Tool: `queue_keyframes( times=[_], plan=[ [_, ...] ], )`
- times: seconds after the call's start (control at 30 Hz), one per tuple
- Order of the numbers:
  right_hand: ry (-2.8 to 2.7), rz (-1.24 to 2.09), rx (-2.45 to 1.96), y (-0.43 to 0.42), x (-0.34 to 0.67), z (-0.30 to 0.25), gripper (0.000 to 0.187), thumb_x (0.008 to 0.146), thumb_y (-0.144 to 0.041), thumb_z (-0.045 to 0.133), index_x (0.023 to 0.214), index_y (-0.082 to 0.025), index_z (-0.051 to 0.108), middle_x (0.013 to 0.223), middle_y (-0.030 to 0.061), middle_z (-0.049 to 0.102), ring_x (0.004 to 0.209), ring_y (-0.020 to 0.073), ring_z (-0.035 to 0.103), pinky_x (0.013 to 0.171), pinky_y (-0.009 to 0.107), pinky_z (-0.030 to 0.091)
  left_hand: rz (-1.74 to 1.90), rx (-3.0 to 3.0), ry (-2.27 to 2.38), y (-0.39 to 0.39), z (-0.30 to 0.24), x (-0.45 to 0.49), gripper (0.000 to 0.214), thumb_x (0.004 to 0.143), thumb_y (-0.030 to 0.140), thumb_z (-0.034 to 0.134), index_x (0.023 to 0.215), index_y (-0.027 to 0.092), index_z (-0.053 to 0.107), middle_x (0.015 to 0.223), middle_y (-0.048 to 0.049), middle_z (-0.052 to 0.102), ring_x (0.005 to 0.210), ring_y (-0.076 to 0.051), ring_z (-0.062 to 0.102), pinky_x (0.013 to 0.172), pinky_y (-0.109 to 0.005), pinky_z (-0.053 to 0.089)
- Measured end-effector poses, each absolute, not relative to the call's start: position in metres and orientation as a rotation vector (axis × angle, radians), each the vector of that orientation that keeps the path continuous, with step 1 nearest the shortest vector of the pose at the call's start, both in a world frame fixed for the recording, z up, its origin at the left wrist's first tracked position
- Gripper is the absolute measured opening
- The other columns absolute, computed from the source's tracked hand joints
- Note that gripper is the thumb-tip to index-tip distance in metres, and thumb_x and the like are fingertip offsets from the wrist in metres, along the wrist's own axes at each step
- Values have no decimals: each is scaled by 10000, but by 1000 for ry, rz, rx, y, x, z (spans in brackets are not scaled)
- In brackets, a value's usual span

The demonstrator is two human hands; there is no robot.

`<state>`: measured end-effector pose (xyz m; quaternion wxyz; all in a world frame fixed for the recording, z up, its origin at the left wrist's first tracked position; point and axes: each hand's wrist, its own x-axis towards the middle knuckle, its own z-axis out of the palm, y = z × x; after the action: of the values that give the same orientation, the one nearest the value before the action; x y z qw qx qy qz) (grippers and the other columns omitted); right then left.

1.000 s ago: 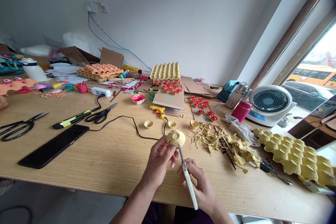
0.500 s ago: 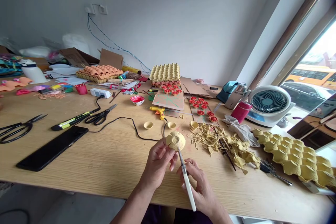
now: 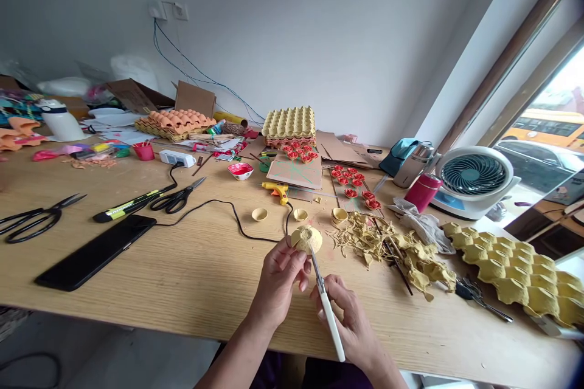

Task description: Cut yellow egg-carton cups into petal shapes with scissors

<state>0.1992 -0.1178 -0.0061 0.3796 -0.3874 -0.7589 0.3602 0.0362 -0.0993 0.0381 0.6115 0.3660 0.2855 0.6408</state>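
Note:
My left hand (image 3: pixel 279 276) is closed on a yellow egg-carton cup (image 3: pixel 307 239), held just above the wooden table (image 3: pixel 191 273). White-handled scissors (image 3: pixel 327 307) are gripped in my right hand (image 3: pixel 349 316), and their blades reach up to the cup's lower right edge. A heap of yellow carton scraps (image 3: pixel 387 246) lies just right of the cup. Three small cut cups (image 3: pixel 260 214) sit on the table beyond my hands.
A black phone (image 3: pixel 95 251), black scissors (image 3: pixel 31 222) and a second black pair (image 3: pixel 176 199) lie to the left. A glue gun (image 3: pixel 276 191) and its cord run behind my hands. A yellow egg tray (image 3: pixel 515 270) and a fan (image 3: pixel 474 179) stand at right; red paper roses (image 3: pixel 353 185) further back.
The cup has turned slightly in my left hand while the scissors stay at its edge. The view has shifted a little; nothing on the table has moved.

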Motion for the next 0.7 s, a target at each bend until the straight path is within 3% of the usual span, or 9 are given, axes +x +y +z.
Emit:
queue_keyframes(
  times=[0.47, 0.7],
  plan=[
    [-1923, 939, -1005, -117, 201, -8, 165, 906, -310, 505, 771, -215, 499, 775, 25, 516, 816, 216, 473, 709, 321, 410, 1500, 791, 723, -100, 39, 45, 281, 738, 391, 782, 841, 159, 664, 722, 1, 582, 584, -75, 492, 417, -143, 343],
    [-1920, 930, -1012, -118, 200, -3, 299, 944, -416, 462, 724, -214, 461, 755, 27, 508, 780, 208, 454, 695, 320, 384, 1495, 779, 702, -100, 37, 44, 275, 758, 369, 780, 918, 165, 689, 743, -2, 572, 618, -73, 485, 432, -133, 345]
  ],
)
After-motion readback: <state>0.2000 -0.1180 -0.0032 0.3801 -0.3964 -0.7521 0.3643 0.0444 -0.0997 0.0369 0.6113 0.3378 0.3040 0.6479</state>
